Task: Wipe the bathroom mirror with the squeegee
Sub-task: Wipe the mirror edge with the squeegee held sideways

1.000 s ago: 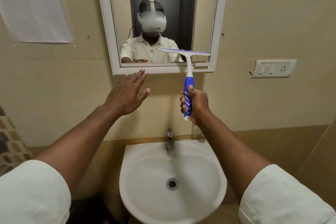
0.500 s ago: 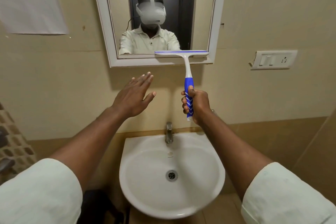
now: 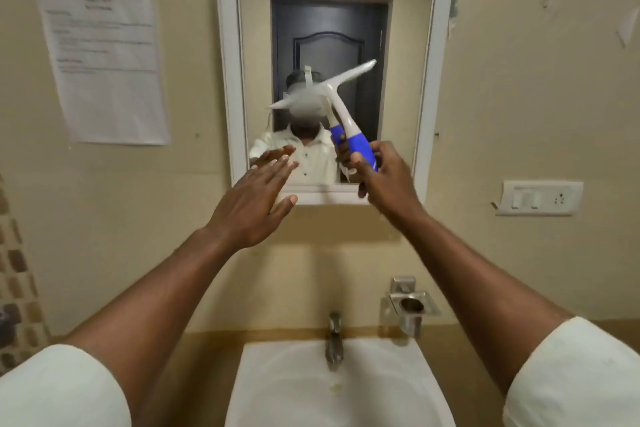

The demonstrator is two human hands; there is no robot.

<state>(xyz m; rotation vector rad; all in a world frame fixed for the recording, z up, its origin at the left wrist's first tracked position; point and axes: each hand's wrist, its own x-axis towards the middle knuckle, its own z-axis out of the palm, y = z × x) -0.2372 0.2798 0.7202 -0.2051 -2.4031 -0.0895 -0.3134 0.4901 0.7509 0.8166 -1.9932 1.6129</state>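
A white-framed mirror (image 3: pixel 434 45) hangs on the beige wall above the sink. My right hand (image 3: pixel 388 180) grips the blue handle of a white squeegee (image 3: pixel 341 104), in front of the mirror's lower right part. Its blade is tilted, right end up, across the middle of the glass; I cannot tell whether it touches the glass. My left hand (image 3: pixel 258 204) is flat with fingers together, held before the mirror's lower left corner and holding nothing. The glass reflects a person, both hands and a dark door.
A white sink (image 3: pixel 426 385) with a metal tap (image 3: pixel 334 340) sits below. A steel holder (image 3: pixel 410 310) is fixed to the wall right of the tap. A switch plate (image 3: pixel 538 198) is at right, a paper notice (image 3: pixel 104 62) at left.
The view has tilted up. My right hand rose from below the mirror and tilted the squeegee, whose blade went from the bottom frame to mid-glass. My left hand rose to the mirror's lower corner.
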